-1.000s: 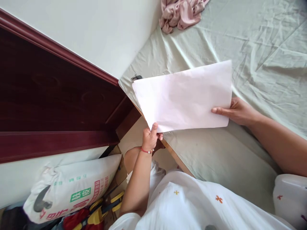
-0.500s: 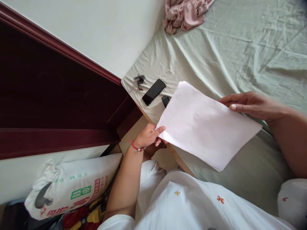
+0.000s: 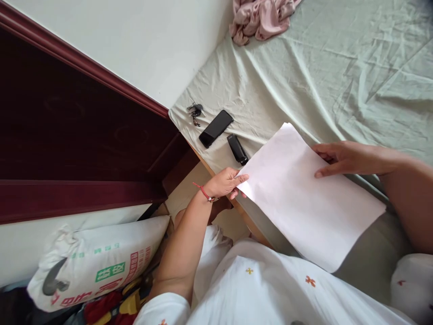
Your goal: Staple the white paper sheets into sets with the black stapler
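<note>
Left hand (image 3: 225,184) pinches white paper (image 3: 311,198) at a corner, fingertips partly hidden beneath. Right hand (image 3: 345,159) half-open at its edge; from my feed, can't tell if gripping. Paper over green bedsheet (image 3: 331,81); pink cloth (image 3: 262,20) cut off at top.

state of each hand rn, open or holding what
Left hand: closed, holding paper.
Right hand: thumb over paper, whether gripping cannot be told.

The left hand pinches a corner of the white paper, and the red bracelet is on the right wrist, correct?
No, the head view shows the red bracelet on the left wrist; the left hand does pinch the white paper's corner.
</note>
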